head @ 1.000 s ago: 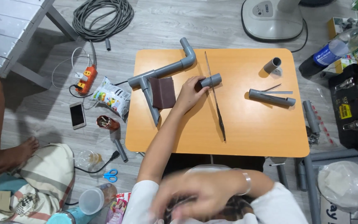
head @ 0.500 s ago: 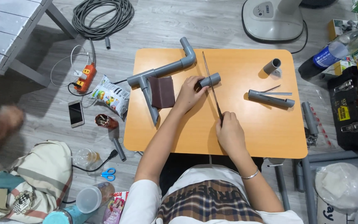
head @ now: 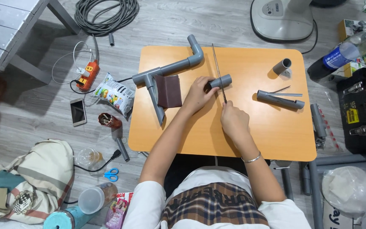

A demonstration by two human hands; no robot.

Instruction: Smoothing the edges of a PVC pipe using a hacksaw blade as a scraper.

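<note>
My left hand (head: pixel 198 94) grips a short grey pipe piece (head: pixel 222 80) lying on the orange table (head: pixel 272 140). My right hand (head: pixel 234 119) holds the near end of a long thin saw blade (head: pixel 217 68), which runs away from me across that pipe piece. To the left lies a grey pipe assembly with elbow and tee joints (head: pixel 172 68), and a dark brown sandpaper sheet (head: pixel 168 90) rests beside it.
On the table's right part lie a short pipe stub (head: pixel 281 66) and a longer grey pipe (head: pixel 280 100). The floor holds a coiled hose (head: pixel 106 15), an orange power strip (head: pixel 88 75), a snack bag (head: pixel 115 93), a phone (head: pixel 78 112), scissors (head: pixel 111 174) and a fan base (head: pixel 281 19). A toolbox (head: pixel 361 114) stands right.
My right hand came up from near my lap onto the table and took hold of the saw blade. The blade has swung to lie across the short pipe. A person's leg left the left edge.
</note>
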